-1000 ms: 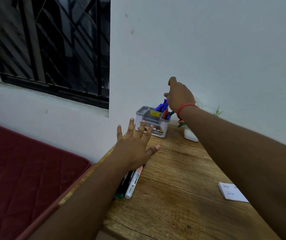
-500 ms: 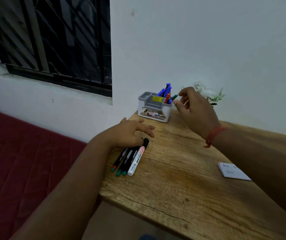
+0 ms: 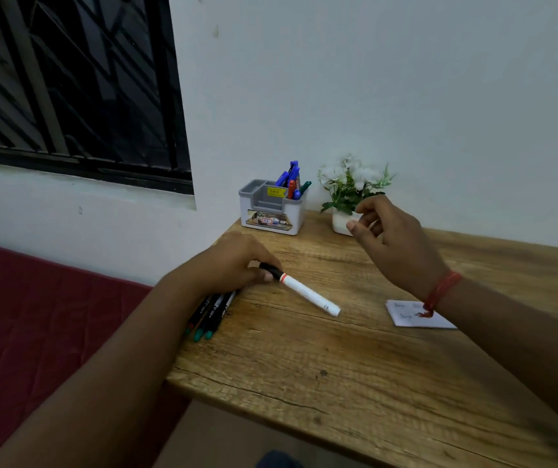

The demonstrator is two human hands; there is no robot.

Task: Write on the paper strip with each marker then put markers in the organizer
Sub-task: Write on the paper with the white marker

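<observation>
- At the far left we see a dark barred window (image 3: 78, 86) in the white wall, and below it a red mattress (image 3: 34, 332) running alongside the left edge of the wooden surface (image 3: 355, 383).
- Close to that left edge lie several dark markers (image 3: 208, 314) side by side, their green ends pointing toward the near edge; our left forearm covers their far ends.
- Our left hand (image 3: 233, 265) rests just past them, its fingers curled and pinching the black cap of a white marker (image 3: 308, 293). The white barrel slants right and toward us, and we cannot tell whether its free end touches the wood.
- At the back left corner, against the wall, stands the grey and white organizer (image 3: 272, 211). Blue, red and green markers stick up from its right rear compartment; the front compartments look unfilled.
- Just beside it on the right sits a small white pot of white flowers (image 3: 351, 190).
- Our right hand (image 3: 392, 238) hovers in front of that pot, fingers loosely curled and holding nothing, a red thread on the wrist.
- The paper strip (image 3: 416, 315) lies toward the right side, partly under the right wrist, with faint writing on it.
</observation>
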